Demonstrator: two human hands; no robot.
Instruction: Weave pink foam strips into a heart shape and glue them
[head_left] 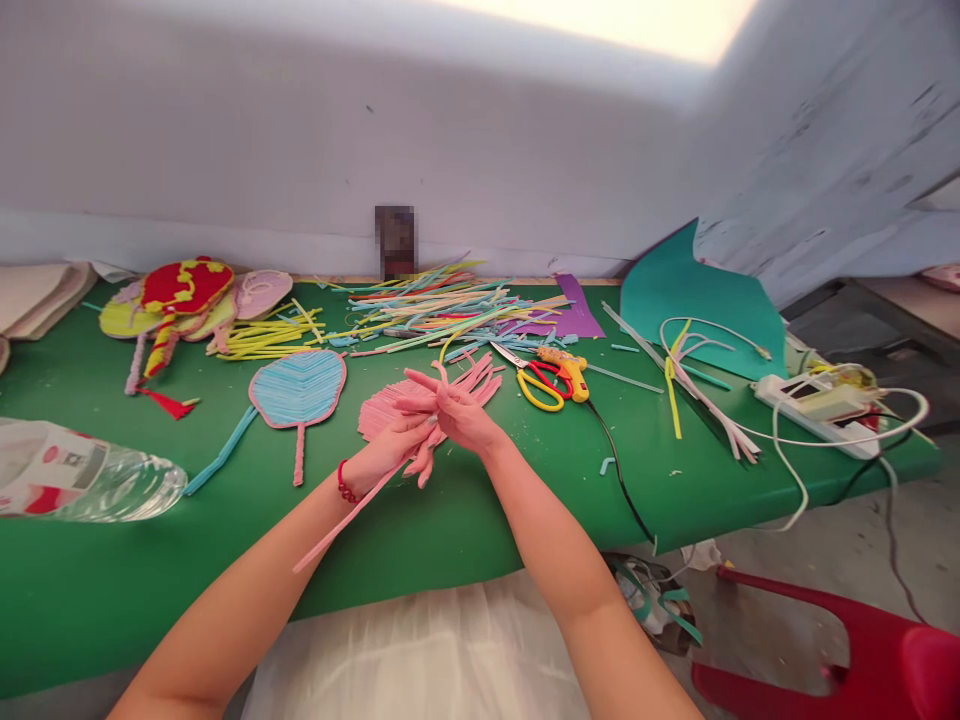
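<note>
My left hand (390, 452) is closed around a long pink strip (337, 530), which slants down toward the table's front edge. Touching it, my right hand (466, 415) has its fingers bent around the upper part of the strip, near a pale curled end. Behind and under both hands lies a pink fan-shaped piece (379, 405), partly hidden, with loose pink strips (480, 380) at its right. A blue fan (298, 388) with a pink rim and handle lies to the left. Scissors (541, 385) with yellow and red handles rest to the right, beside a yellow glue gun (574, 378).
Colored strips (435, 310) are heaped at the back of the green table (420, 570). Finished fans (187, 290) and a plastic bottle (90, 475) are at the left. A teal sheet (697, 300), cables and a power strip (817, 420) are at the right, above a red stool (795, 640).
</note>
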